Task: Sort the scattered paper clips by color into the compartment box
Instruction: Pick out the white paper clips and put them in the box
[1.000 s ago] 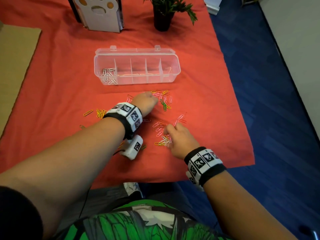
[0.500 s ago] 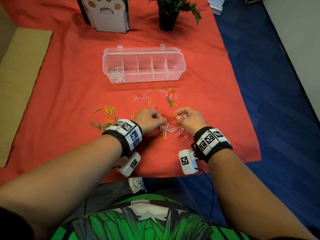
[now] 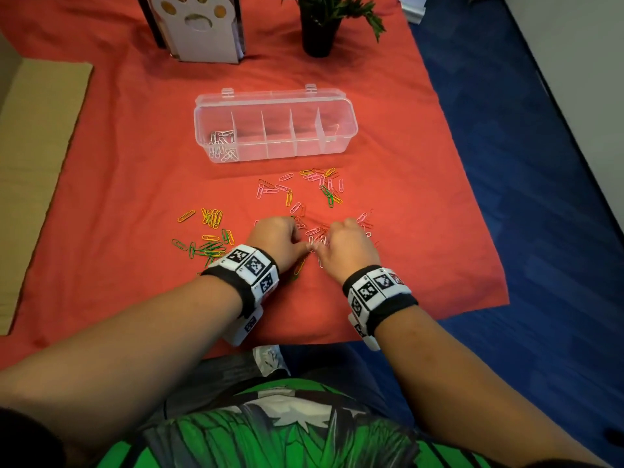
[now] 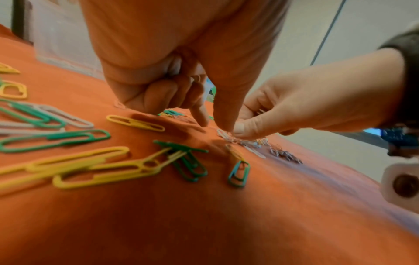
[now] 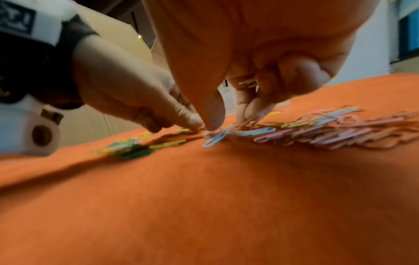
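Cloth: an orange-red fabric cloth (image 3: 422, 231) spreads under both hands and everything else
Box: a clear plastic compartment box (image 3: 349, 126) with five bays sits well beyond the hands; only its leftmost bay holds clips, pale white ones (image 3: 223, 145); the other four look bare
Left hand: the left hand (image 3: 277, 239) has thumb and forefinger pointed down onto the cloth, other fingers curled under; whether it has a clip pinched cannot be told
Right hand: the right hand (image 3: 349, 246) is beside the left, thumbs almost touching, its fingertips closing on a tangle of pale clips; a small pale clip seems tucked in its curled fingers
Scattered clips: loose coloured wire paper clips (image 3: 304, 190) lie between the hands and the box; green and yellow ones (image 3: 209, 246) lie left of the left hand
Risk: the pale and pink clips overlap, so a pinch could likely lift linked clips of mixed colour; a weak hold could likely drop clips on the way to the box
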A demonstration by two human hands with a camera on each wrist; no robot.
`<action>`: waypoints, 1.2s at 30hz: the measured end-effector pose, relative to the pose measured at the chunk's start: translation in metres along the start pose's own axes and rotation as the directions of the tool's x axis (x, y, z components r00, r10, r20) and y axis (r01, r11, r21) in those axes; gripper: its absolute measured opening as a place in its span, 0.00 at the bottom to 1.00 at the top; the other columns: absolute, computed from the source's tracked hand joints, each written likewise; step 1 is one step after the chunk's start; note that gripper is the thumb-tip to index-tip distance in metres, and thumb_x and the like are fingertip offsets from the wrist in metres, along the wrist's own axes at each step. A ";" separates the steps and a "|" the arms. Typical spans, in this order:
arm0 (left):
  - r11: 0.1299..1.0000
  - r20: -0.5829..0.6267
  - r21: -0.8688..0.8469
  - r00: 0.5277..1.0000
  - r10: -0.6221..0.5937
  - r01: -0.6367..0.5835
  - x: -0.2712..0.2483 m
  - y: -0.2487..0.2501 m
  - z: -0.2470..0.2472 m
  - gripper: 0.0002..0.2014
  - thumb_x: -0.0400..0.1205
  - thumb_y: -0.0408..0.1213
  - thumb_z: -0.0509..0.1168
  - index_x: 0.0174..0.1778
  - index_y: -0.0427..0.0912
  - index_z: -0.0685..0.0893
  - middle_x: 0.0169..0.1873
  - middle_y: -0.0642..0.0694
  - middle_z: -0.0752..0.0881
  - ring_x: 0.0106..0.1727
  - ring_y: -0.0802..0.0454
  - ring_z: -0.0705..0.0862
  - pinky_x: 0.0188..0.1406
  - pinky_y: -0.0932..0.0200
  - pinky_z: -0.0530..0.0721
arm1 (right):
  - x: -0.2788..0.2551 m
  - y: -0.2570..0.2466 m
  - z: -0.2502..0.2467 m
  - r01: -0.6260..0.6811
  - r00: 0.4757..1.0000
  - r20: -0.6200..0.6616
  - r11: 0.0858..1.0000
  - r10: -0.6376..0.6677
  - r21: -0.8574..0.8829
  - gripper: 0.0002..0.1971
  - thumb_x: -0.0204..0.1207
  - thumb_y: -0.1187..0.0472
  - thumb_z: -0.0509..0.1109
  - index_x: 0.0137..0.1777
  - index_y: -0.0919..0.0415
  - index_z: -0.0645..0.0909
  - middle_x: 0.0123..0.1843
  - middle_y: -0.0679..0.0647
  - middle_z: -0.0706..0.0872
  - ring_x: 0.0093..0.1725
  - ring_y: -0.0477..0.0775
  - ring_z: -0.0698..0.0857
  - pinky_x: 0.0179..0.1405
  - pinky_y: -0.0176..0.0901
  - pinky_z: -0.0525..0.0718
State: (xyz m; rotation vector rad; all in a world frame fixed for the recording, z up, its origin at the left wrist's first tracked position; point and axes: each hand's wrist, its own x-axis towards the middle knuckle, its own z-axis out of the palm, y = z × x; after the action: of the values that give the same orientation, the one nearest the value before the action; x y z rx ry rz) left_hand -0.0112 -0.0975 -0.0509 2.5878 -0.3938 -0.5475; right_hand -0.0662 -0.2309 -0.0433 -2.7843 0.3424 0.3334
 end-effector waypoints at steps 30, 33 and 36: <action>0.447 0.321 -0.835 0.944 -0.078 0.321 0.000 0.020 -0.021 0.11 0.79 0.36 0.59 0.31 0.45 0.82 0.18 0.54 0.77 0.23 0.55 0.70 0.20 0.66 0.69 | 0.010 0.034 -0.032 -0.267 0.958 0.192 0.426 0.211 0.865 0.09 0.71 0.73 0.71 0.35 0.59 0.81 0.34 0.55 0.86 0.17 0.36 0.76 0.14 0.22 0.68; 0.866 0.154 -0.498 0.988 0.031 0.050 0.001 0.016 -0.003 0.05 0.76 0.40 0.69 0.37 0.45 0.88 0.34 0.49 0.88 0.36 0.54 0.82 0.42 0.58 0.81 | 0.013 0.040 -0.030 -0.287 0.950 0.200 0.419 0.241 0.861 0.11 0.74 0.73 0.66 0.39 0.55 0.79 0.35 0.55 0.84 0.16 0.35 0.75 0.15 0.23 0.68; 0.961 0.183 -0.100 0.945 0.271 -0.257 -0.004 0.016 0.006 0.09 0.75 0.40 0.69 0.49 0.47 0.89 0.47 0.44 0.89 0.51 0.46 0.85 0.53 0.57 0.80 | 0.012 0.042 -0.028 -0.369 0.924 0.298 0.361 0.238 0.856 0.12 0.78 0.72 0.59 0.42 0.55 0.78 0.31 0.51 0.77 0.21 0.42 0.72 0.14 0.28 0.66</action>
State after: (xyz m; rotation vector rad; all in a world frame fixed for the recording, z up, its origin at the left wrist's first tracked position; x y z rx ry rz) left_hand -0.0197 -0.1123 -0.0462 2.3655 -0.7589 -0.7061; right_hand -0.0607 -0.2815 -0.0329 -1.5704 0.7555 0.2760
